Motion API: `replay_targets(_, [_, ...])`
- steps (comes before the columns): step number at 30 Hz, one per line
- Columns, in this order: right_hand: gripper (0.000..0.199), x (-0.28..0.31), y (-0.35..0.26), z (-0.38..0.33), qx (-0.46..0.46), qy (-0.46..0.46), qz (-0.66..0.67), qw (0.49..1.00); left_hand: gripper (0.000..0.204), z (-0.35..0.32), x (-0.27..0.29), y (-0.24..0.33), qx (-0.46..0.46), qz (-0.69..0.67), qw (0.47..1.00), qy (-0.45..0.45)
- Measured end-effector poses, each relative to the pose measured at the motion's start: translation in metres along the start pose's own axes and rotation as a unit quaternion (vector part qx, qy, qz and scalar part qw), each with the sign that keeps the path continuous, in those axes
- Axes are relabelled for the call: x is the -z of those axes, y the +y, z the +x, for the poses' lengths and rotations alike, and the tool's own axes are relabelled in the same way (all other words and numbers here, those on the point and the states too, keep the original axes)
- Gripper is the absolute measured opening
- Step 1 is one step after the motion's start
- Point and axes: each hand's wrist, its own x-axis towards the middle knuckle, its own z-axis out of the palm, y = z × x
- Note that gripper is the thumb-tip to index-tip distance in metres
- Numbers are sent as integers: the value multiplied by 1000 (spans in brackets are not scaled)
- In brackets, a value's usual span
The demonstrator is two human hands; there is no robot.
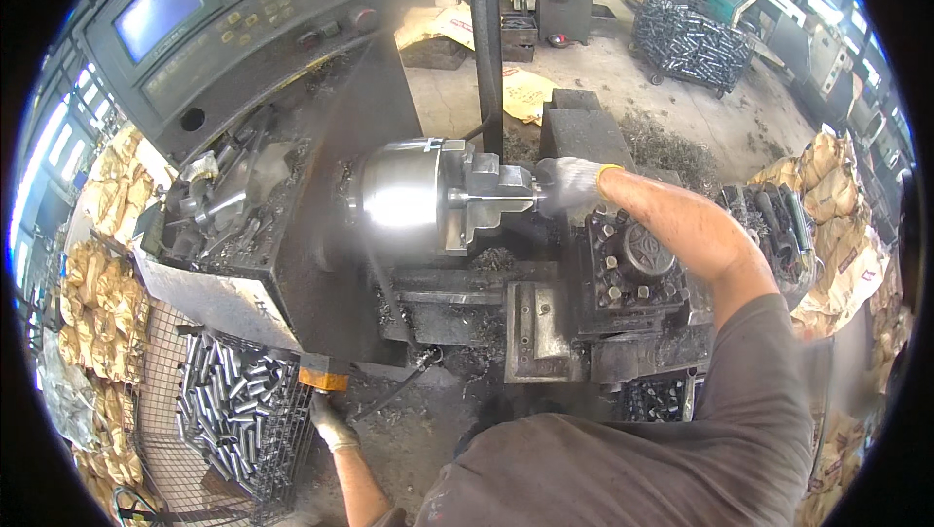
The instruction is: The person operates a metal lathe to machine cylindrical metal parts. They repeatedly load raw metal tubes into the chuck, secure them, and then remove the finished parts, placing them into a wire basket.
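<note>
Metal rod point(532, 198) at the open right-hand face of the lathe chuck point(401, 191), and the gloved right hand point(569, 183) is up against its free end, just past the square tool post's point(642, 259) far left corner; how firmly, I can't tell. Dead in line with the chuck, I'd say, fingertips clear of those stepped jaws! Left hand point(331, 427) below, near the orange block point(323, 379) under the headstock cabinet's point(341, 274) near lower corner, grip unreadable.

A dark short-sleeved shirt point(623, 464) is worn with whitish gloves point(572, 180).

Grey floor point(605, 74) — dark metal shavings point(669, 145)
</note>
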Motion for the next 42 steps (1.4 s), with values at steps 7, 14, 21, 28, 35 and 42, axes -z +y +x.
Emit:
replay_targets(7, [49,-3,-45,-151,-42,337,160,927,52,-74,-48,64,-204,365,887,194])
replay_targets(14, [22,-137,-99,-283,-36,446,286,847,42,-80,-256,222,-690,324,642,-83])
replay_targets(21, [30,-213,-96,-300,-178,317,494,790,90,23,-458,328,-524,569,634,-18])
replay_targets(28, [33,-220,-91,-302,-146,203,450,857,77,-6,-466,270,-616,506,603,41])
replay_targets(35, [34,-262,-94,-250,22,36,368,929,31,-150,-179,-12,-264,583,705,-305])
replay_targets(42, [32,-320,-173,-210,196,-116,252,940,54,-408,310,-247,435,611,654,100])
